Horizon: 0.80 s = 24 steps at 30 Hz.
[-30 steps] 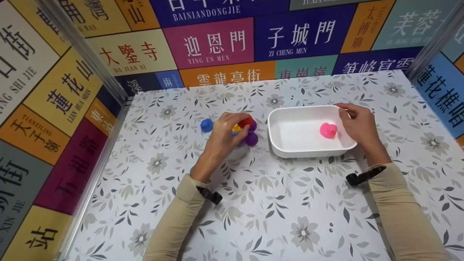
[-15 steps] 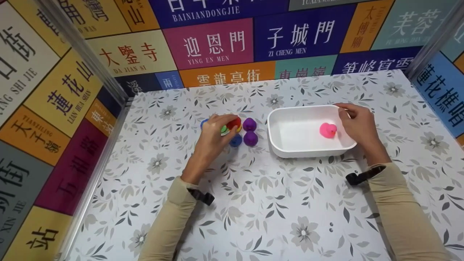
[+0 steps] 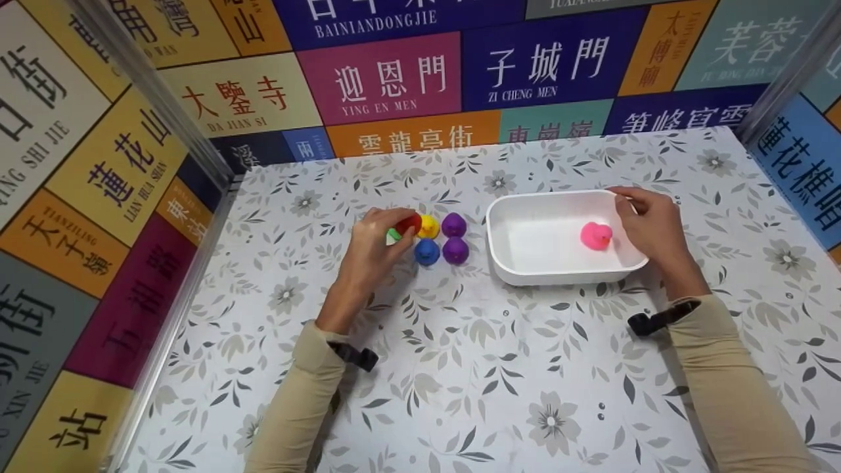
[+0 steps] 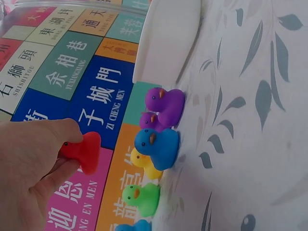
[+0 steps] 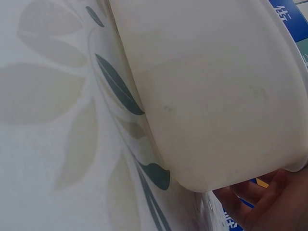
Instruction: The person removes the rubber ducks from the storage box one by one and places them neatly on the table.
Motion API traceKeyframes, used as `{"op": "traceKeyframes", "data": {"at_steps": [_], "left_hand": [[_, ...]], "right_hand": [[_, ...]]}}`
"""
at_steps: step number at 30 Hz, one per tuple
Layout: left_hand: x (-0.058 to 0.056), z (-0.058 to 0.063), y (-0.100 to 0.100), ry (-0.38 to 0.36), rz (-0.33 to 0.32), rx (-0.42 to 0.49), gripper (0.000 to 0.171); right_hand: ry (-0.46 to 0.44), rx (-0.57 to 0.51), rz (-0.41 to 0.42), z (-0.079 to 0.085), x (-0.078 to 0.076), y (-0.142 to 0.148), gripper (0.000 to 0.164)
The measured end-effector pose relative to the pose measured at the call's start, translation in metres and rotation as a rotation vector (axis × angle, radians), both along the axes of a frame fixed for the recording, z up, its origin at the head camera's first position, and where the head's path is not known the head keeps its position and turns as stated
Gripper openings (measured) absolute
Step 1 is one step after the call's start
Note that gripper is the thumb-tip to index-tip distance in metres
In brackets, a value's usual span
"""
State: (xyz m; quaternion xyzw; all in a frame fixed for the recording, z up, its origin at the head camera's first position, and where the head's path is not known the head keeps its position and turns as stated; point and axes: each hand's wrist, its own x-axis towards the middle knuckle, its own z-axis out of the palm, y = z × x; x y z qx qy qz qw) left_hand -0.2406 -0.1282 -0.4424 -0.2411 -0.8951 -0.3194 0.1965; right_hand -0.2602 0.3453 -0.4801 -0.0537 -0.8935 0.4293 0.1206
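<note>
My left hand (image 3: pixel 373 244) pinches a red rubber duck (image 4: pixel 89 152) between thumb and fingers, held above the table. Under and beside it, a green duck (image 4: pixel 143 199) is mostly covered by the hand in the head view. To its right sit a yellow duck (image 3: pixel 428 226), a blue duck (image 3: pixel 426 252) and two purple ducks (image 3: pixel 454 250). Another blue duck (image 4: pixel 134 226) shows only partly in the left wrist view. My right hand (image 3: pixel 650 223) grips the right end of a white plastic tub (image 3: pixel 555 278), with a pink duck (image 3: pixel 596 236) inside it.
The table (image 3: pixel 499 381) wears a white cloth with grey leaves and flowers. Panels with large printed characters (image 3: pixel 394 79) stand behind it and along both sides. The tub stands right of the purple ducks, a small gap between them.
My left hand has moved left with the red duck, away from the purple ducks. The yellow and nearer blue ducks are uncovered; the far-left blue one is now hidden. My right hand stays put.
</note>
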Motion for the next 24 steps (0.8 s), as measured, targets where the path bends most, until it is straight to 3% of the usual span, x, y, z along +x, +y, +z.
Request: {"op": "traceKeyframes", "data": {"at_steps": [5, 15, 24], "left_hand": [[0.0, -0.003, -0.009, 0.025, 0.012, -0.02, 0.023], [-0.001, -0.008, -0.023, 0.003, 0.04, 0.009, 0.024], [-0.004, -0.012, -0.027, -0.052, 0.011, -0.009, 0.022]], "right_hand": [[0.005, 0.0, -0.002, 0.0, 0.0, 0.0, 0.038], [-0.001, -0.007, -0.004, -0.003, -0.002, 0.002, 0.038], [0.002, -0.013, -0.004, -0.002, -0.002, 0.001, 0.037]]}}
